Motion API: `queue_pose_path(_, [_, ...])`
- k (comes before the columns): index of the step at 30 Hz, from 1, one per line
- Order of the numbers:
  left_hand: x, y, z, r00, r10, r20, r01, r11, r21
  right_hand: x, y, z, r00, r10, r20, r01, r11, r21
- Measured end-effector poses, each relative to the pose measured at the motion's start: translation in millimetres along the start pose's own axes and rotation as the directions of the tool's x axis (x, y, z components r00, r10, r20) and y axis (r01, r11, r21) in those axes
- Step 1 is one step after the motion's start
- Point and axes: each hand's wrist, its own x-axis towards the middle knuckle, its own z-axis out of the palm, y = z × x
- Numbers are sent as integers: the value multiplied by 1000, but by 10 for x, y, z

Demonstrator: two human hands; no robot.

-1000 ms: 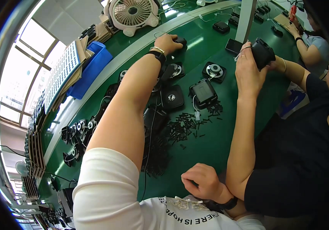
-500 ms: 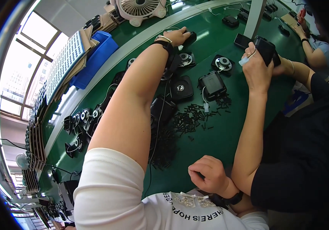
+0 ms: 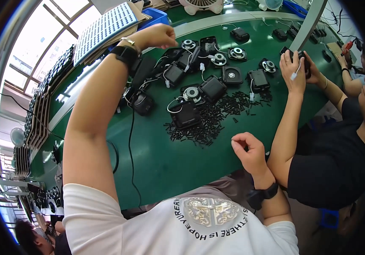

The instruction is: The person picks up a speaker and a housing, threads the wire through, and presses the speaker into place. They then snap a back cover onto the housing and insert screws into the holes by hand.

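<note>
My left hand (image 3: 159,36) is raised over the far left of the table, its fingers curled down; whatever they hold, if anything, is hidden. Near it lie small round speakers (image 3: 188,44) and black plastic housings (image 3: 174,75) with white-plugged wires. My right hand (image 3: 250,153) hovers near the table's front edge, loosely closed, with a bare gap between thumb and forefinger. Beyond it spreads a pile of short black screws (image 3: 201,133), partly under a black housing (image 3: 185,114). A black rectangular box (image 3: 239,34) rests farther back.
At my right, a co-worker's hands (image 3: 295,72) hold a black device. Another person sits farther right. A metal post (image 3: 310,25) rises from the table. Stacked blue-white trays (image 3: 106,32) and a blue bin (image 3: 155,18) stand at far left. A black cable (image 3: 131,157) crosses the table.
My left hand has let go of the black box at the back and swung left. The view has shifted, showing more of the table. My right hand stays near the front edge, loosely closed.
</note>
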Motion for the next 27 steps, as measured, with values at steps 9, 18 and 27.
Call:
queue_pose_path(9, [-434,-615,806,967,-93,-239,145,966,212,1666,-562,241,985,-168,31,169,929,-330])
queue_pose_path(18, [-241,-386,721,964,-216,155,145,916,374,3143,-59,478,869,207,449,225,642,-732])
queue_pose_path(27, [-157,-458,843,988,-143,-60,155,917,367,3498,-45,776,609,473,636,287,616,-733])
